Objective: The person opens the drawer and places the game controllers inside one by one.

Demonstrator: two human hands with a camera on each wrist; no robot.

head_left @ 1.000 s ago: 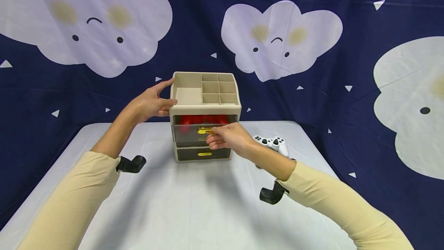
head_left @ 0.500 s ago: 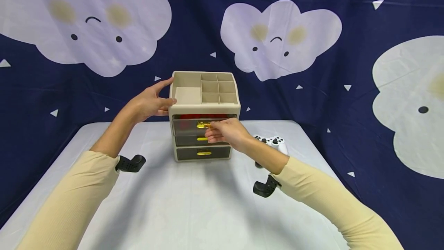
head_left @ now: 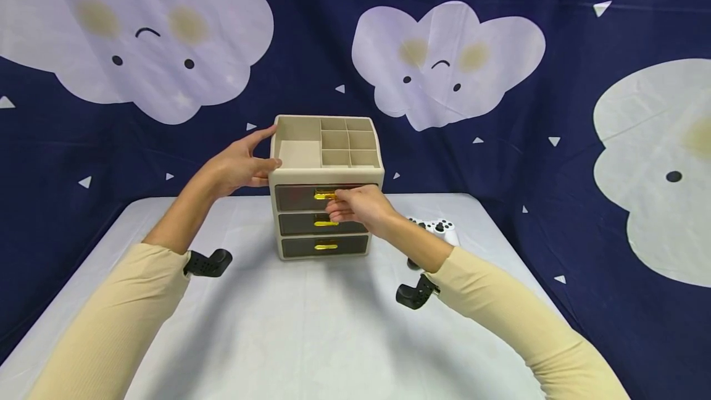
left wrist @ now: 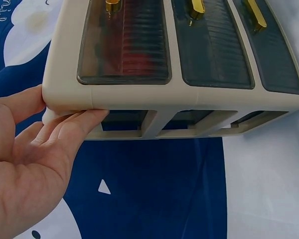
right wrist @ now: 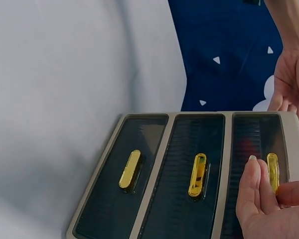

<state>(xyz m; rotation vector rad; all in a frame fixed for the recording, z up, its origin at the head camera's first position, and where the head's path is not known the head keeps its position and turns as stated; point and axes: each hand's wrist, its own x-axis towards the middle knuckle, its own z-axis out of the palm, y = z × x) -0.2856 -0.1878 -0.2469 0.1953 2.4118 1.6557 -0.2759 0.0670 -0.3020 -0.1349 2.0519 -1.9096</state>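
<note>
A cream desktop organizer [head_left: 328, 176] with three dark see-through drawers stands on the table. My left hand [head_left: 236, 166] holds its upper left edge, thumb at the front corner and fingers along the side [left wrist: 65, 132]. At the top drawer [head_left: 294, 198], which sits flush with the frame, my right hand [head_left: 363, 207] pinches the gold handle [right wrist: 272, 172] between thumb and fingers. Something red [left wrist: 137, 62] shows dimly through that drawer's front. The middle drawer [head_left: 297, 225] and bottom drawer [head_left: 297, 247] are also closed, their gold handles untouched.
A white game controller [head_left: 444, 227] lies on the white-covered table [head_left: 300, 326], right of the organizer and partly behind my right forearm. Behind the table hangs a dark blue cloth [head_left: 311, 36] with cloud prints. Open compartments [head_left: 349, 141] top the organizer.
The top drawer has slid back into the organizer, from pulled out to flush, with my right hand moving along on its handle. My left hand stays at the upper left edge.
</note>
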